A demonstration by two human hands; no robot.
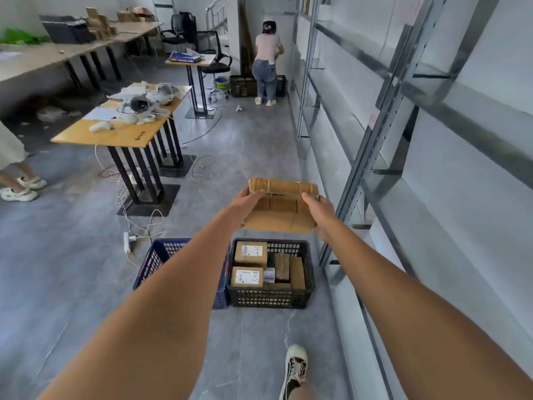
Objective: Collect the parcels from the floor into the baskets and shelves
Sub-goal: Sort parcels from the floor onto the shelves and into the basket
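I hold a flat brown cardboard parcel (284, 207) out in front of me, above the floor. My left hand (248, 204) grips its left edge and my right hand (318, 209) grips its right edge. Just below and nearer to me stands a black basket (271, 297) holding several taped brown parcels (250, 254) with white labels. A blue basket (160, 259) stands touching its left side, mostly hidden behind my left forearm, so its contents cannot be seen.
Grey metal shelves (375, 131) run along the right wall. A wooden table (121, 131) with devices stands at left, with cables and a power strip (127, 241) on the floor. One person stands at far black crates (243, 85); another person's feet (20, 187) show at left.
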